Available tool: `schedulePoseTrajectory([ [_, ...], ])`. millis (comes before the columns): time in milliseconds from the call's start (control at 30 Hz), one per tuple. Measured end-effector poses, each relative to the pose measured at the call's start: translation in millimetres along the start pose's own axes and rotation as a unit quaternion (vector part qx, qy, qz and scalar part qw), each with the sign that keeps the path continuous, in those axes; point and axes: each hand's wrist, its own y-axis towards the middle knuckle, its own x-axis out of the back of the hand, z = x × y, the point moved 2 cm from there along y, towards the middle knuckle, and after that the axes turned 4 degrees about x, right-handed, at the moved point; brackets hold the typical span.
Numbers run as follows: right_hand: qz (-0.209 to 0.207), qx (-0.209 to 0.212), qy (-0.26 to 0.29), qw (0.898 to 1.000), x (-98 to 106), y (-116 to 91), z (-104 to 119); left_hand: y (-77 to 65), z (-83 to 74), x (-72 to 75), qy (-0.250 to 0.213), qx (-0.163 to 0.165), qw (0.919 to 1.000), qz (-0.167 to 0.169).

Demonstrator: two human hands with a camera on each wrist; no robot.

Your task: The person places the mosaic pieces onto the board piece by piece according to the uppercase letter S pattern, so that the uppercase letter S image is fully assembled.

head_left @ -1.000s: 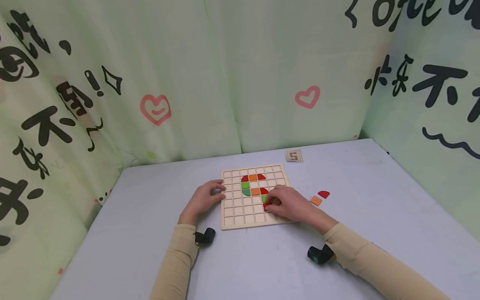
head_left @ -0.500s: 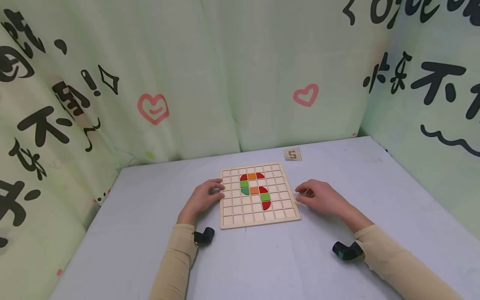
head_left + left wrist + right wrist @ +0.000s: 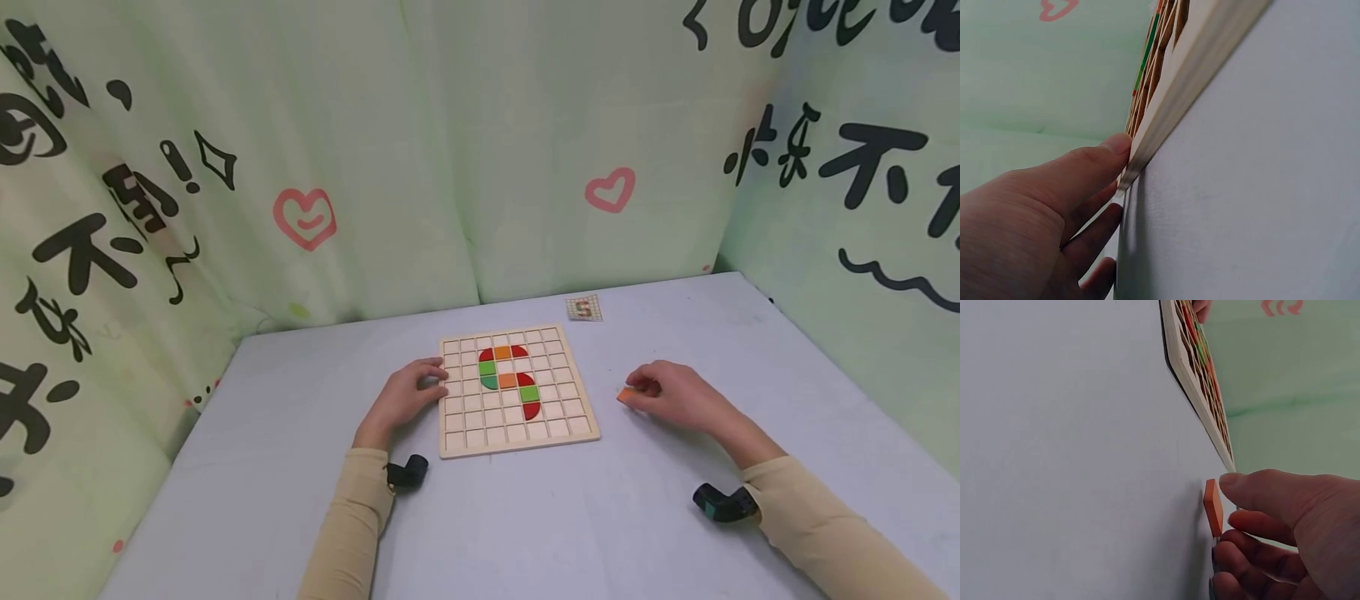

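A square wooden grid board (image 3: pixel 465 446) lies on the table, with several red, orange and green tiles set into its cells in an S-like curve. At its left edge rests my left hand (image 3: pixel 405 400); in the left wrist view the thumb (image 3: pixel 1119 144) touches the board's wooden rim (image 3: pixel 1175 103), the other fingers spread lower down. Right of the board, my right hand (image 3: pixel 678 398) pinches an orange square tile (image 3: pixel 1213 508) low at the tabletop, the thumb (image 3: pixel 1235 484) at one edge and bent fingers beyond. The loose red tile seen there earlier is hidden by this hand.
Behind the board lies a small card (image 3: pixel 584 308) printed with a grid pattern. A pale cloth covers the table (image 3: pixel 525 525). Green curtains (image 3: pixel 450 167) with black writing and pink hearts hang along the back and both sides.
My right hand has left the red tile at the bottom of the curve, moved right off the board and come down on the loose orange tile. The left hand stays at the board's edge.
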Motion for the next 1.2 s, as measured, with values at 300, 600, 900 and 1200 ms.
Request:
schedulePoseTrajectory([
  [300,0.009,0.000,-0.018,1.000,-3.3,0.9,-1.6,0.3,0.1,0.3,-0.001,-0.002,1.0000,-0.002],
  [600,0.006,0.019,-0.020,1.000,-7.5,3.2,2.1,0.7,0.3,0.1,-0.003,0.004,1.0000,0.000],
  [900,0.007,0.033,-0.033,0.999,-7.3,3.5,4.5,0.2,-0.8,0.6,-0.003,0.001,1.0000,-0.003],
  [1200,0.009,0.050,-0.046,0.998,-7.1,3.3,4.3,-0.3,-0.4,-1.0,-0.002,0.006,1.0000,-0.003],
])
